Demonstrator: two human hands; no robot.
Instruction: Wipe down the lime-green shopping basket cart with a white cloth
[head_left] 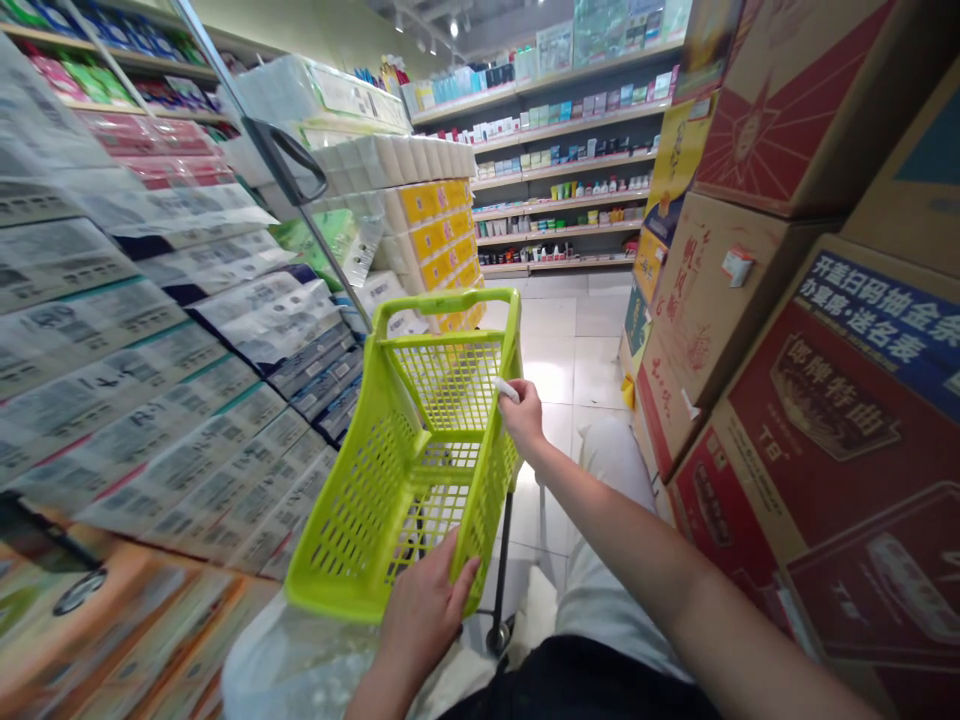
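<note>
A lime-green plastic shopping basket (360, 500) on wheels stands tilted in front of me in a shop aisle. It is empty inside. My left hand (424, 615) grips the basket's near rim, fingers wrapped over the edge. My right hand (523, 415) rests on the basket's right rim, fingers closed round a small white object (506, 389) that I cannot name.
Packs of tissue paper (150, 380) fill the shelves on the left. Stacked red and brown cardboard boxes (787, 400) line the right. A display of paper rolls (420, 200) stands ahead. White tiled floor (574, 350) runs to shelves of bottles (562, 190) at the back.
</note>
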